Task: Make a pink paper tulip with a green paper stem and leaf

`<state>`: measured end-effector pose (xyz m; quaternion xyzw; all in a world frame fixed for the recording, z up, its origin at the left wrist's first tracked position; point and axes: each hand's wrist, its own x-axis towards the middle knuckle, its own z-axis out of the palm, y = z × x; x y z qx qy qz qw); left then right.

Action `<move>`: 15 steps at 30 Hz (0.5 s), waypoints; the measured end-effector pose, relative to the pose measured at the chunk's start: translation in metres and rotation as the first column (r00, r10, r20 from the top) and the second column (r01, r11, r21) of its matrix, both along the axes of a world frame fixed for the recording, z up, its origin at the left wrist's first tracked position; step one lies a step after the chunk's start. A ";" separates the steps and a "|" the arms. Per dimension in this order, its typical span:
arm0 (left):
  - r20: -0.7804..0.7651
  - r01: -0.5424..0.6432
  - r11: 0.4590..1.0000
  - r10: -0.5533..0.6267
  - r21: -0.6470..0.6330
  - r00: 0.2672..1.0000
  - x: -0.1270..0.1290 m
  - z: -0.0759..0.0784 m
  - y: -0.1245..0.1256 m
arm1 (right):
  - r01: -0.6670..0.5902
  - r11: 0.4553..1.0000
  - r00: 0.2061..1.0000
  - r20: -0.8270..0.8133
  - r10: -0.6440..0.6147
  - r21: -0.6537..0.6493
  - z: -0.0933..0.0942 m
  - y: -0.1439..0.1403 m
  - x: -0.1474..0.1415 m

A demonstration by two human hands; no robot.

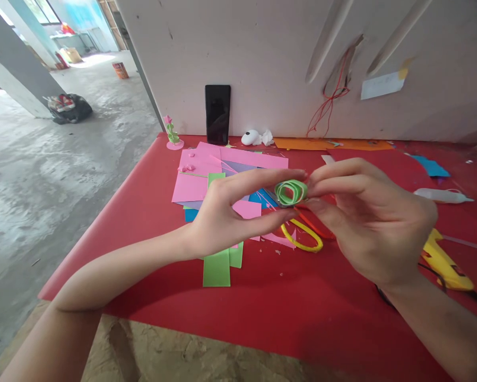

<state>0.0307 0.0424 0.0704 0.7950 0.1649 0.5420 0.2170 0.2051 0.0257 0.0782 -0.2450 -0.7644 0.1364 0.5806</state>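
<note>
Between my two hands, above the red table, is a coil of green paper [291,192], loosely rolled with its spiral end facing me. My left hand [230,209] grips the coil from the left, thumb below and fingers above. My right hand [369,212] pinches its right side between thumb and fingertips. Under the hands lie scissors with a yellow handle loop [302,241] and a red one; their blades are mostly hidden. Pink paper sheets [190,185] and green paper strips [216,269] overlap beside my left hand, with blue and purple pieces beneath.
A phone [217,114] leans against the pale panel at the back. Left of it stands a small pink paper flower [171,132]. A yellow glue gun [447,262] and a white bottle [441,196] lie at the right. The red table's [114,228] left edge drops to a concrete floor.
</note>
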 end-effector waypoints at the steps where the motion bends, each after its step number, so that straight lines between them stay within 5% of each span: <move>1: 0.015 0.037 0.999 -0.037 -0.023 0.999 0.000 -0.001 0.001 | 0.013 1.000 1.000 0.002 -0.013 -0.019 0.000 0.000 0.000; 8: -0.003 0.094 0.994 -0.094 -0.051 0.996 0.000 -0.006 0.005 | -0.044 0.991 0.998 -0.045 0.038 -0.124 -0.003 0.005 0.000; 15: 0.082 0.100 0.988 -0.091 -0.121 0.993 -0.001 -0.008 0.011 | -0.247 0.887 0.962 -0.210 0.175 -0.390 0.002 0.016 0.008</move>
